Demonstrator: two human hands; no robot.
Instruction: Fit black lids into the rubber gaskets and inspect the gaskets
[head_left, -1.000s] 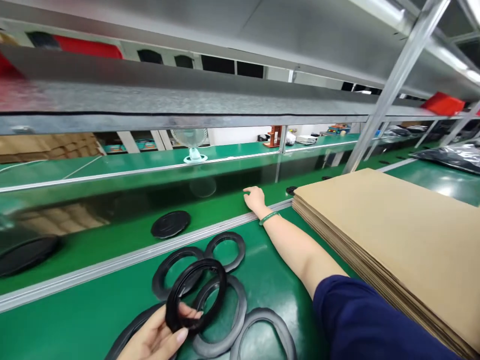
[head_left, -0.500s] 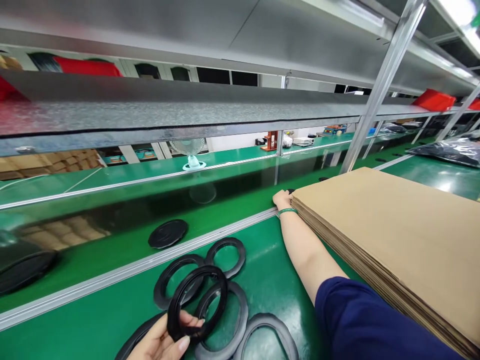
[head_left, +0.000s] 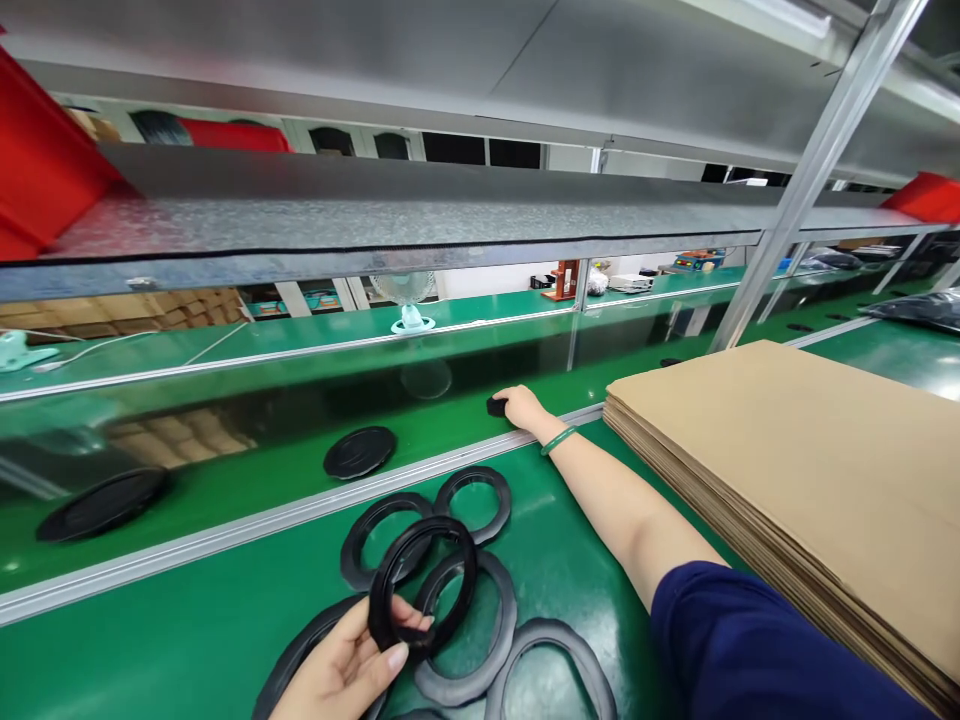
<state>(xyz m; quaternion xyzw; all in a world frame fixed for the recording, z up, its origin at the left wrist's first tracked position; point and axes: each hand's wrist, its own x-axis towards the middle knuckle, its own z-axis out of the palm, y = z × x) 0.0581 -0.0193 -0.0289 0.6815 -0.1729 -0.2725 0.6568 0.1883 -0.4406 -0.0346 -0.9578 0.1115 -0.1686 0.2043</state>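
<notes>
My left hand (head_left: 352,655) is closed on a glossy black ring (head_left: 424,588), thumb and fingers pinching its lower left rim. The ring is held tilted above several dull black rings on the green bench, among them a black ring (head_left: 474,505) at the back and a black ring (head_left: 551,670) in front. Across the metal rail, my right hand (head_left: 523,408) reaches over the green belt, its fingers closed on the edge of a black disc (head_left: 496,406) that is partly hidden. Further left on the belt lie a black disc (head_left: 360,453) and a larger black disc (head_left: 105,503).
A thick stack of brown cardboard sheets (head_left: 787,430) lies to the right of my right arm. A metal shelf (head_left: 412,215) runs above the belt, with a slanted metal post (head_left: 817,170) at the right. Behind the belt stands a pale green fan (head_left: 409,300).
My right hand has moved left along the belt, away from the cardboard stack, with the black disc at its fingertips. My left hand still holds the ring. The view has turned slightly left.
</notes>
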